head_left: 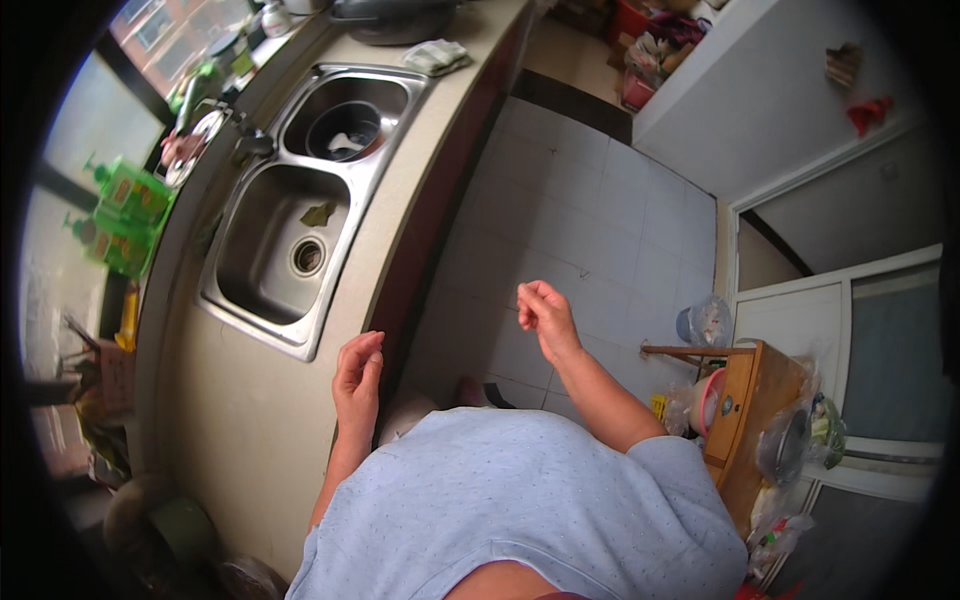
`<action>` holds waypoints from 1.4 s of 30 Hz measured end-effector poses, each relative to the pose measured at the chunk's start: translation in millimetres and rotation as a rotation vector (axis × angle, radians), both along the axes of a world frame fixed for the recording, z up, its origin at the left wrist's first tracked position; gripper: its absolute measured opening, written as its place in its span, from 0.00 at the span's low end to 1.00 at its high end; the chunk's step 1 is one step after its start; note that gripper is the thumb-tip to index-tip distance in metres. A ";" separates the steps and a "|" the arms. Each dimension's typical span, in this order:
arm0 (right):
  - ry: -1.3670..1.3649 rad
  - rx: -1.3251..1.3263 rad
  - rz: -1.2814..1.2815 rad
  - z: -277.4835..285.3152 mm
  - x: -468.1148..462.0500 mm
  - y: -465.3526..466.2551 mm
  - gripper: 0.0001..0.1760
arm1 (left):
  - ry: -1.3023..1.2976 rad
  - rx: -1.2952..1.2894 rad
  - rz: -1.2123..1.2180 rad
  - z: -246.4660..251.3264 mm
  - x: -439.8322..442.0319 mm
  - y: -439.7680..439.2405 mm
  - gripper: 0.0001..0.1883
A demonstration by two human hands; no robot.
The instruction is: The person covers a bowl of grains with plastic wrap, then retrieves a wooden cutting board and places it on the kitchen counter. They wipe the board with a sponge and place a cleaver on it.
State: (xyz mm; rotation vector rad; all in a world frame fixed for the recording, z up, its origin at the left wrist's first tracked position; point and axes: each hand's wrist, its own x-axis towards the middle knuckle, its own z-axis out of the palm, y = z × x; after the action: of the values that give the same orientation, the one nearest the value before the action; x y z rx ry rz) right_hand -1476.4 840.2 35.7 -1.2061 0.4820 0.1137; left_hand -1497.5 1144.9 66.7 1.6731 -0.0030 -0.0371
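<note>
My left hand (357,379) hovers by the front edge of the beige countertop (247,405), its fingers loosely curled together and nothing visible in them. Out over the tiled floor, my right hand (546,319) is curled in with no object visible in it. Ahead of my left hand lies a steel double-bowl sink (247,247). Its nearer bowl has a drain (307,256) and a piece of dark green leaf or scrap (319,215). The farther bowl contains a dark round basin (319,135) with a white object (345,142) inside. A dark faucet (255,145) stands at the sink's window side.
Green pump bottles (131,202) line the window ledge. A folded cloth (436,57) and a dark pot (394,19) sit beyond the sink. Pale floor tiles (555,217) stretch to my right, where a wooden drawer cabinet (750,405) holds a lidded pan (784,446) and bags.
</note>
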 end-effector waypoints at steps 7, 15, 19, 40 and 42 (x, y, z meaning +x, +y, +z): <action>-0.033 0.071 -0.372 -12.9 54.4 -127.4 0.10 | 0.223 -0.060 0.071 -16.2 125.8 -64.7 0.11; 0.040 0.183 -0.699 -11.3 129.7 -278.6 0.11 | 0.240 -0.164 0.022 -14.9 331.7 -204.5 0.13; 0.032 0.216 -0.855 -10.2 155.7 -349.0 0.14 | 0.115 -0.195 -0.211 -0.2 419.7 -320.6 0.12; -0.017 0.040 -0.333 8.1 589.5 -758.3 0.09 | 0.383 -0.163 -0.163 2.2 717.3 -745.2 0.21; -0.024 0.051 -0.299 6.2 646.4 -782.1 0.10 | 0.367 -0.146 -0.086 -3.6 755.3 -755.0 0.21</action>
State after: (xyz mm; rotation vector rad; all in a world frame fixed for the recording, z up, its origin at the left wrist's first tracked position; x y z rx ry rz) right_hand -830.0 58.1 41.9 -1.0719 0.6289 -0.1435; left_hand -742.1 389.9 63.1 1.4990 0.1950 -0.3989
